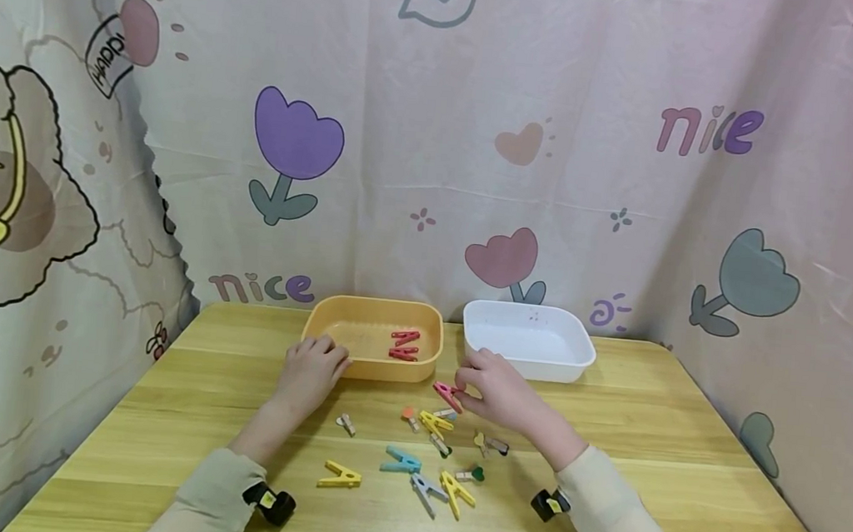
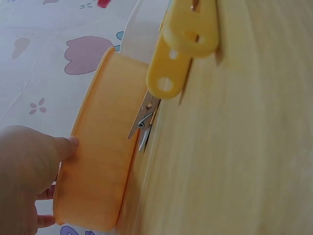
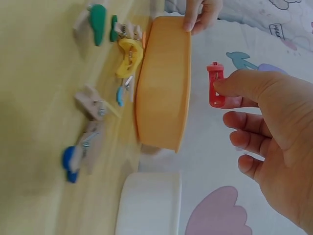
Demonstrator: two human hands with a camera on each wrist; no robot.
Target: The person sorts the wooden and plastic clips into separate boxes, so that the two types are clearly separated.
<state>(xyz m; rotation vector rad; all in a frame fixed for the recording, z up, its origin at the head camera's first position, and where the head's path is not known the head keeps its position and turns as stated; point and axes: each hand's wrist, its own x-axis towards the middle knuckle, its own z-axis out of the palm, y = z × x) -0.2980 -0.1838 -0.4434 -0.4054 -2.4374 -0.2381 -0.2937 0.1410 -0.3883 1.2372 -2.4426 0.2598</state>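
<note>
My left hand (image 1: 310,376) grips the near left rim of the orange basket (image 1: 366,368), with the thumb on the outside wall in the left wrist view. Inside that basket lie two red clothespins (image 1: 404,354). Between thumb and index finger, my right hand (image 1: 498,390) pinches a red clothespin (image 3: 216,85), held above the table just right of the orange basket's front corner. The other fingers of that hand are loosely bent in the right wrist view. Behind it stands a white basket (image 1: 531,368).
Loose on the wooden table (image 1: 234,418) lie several clothespins: a yellow clothespin (image 1: 340,475) at left, a blue clothespin (image 1: 401,460) and a grey-blue clothespin (image 1: 427,491) in the middle, and small wooden clothespins (image 1: 346,424) with coloured ends. A printed curtain (image 1: 407,131) hangs behind.
</note>
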